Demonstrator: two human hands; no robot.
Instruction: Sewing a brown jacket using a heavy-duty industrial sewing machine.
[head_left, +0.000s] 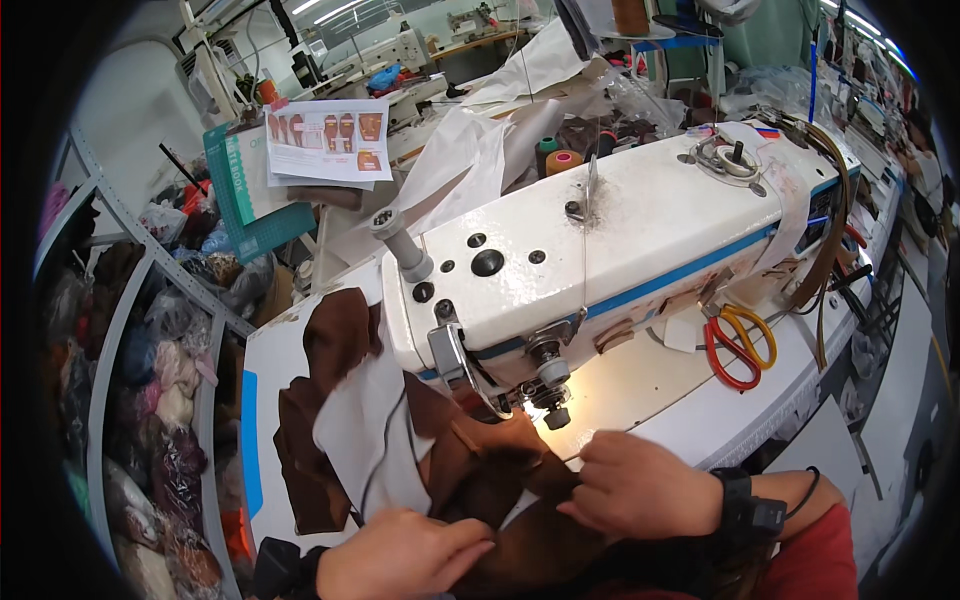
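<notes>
Hands [640, 485] closed on brown fabric [500, 480], grip tight, beside sewing machine [620, 240]

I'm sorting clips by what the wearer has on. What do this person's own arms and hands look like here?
Both hands are bare, with no gloves. The left hand has a black strapped device at its wrist. The right hand has a black band with a small black box on it, a thin black loop behind that, and a red sleeve further up.

My hands are bare. I wear a black band with a small black box on my right wrist [742, 503], a thin black cord beside it, and a red sleeve [815, 565].
</notes>
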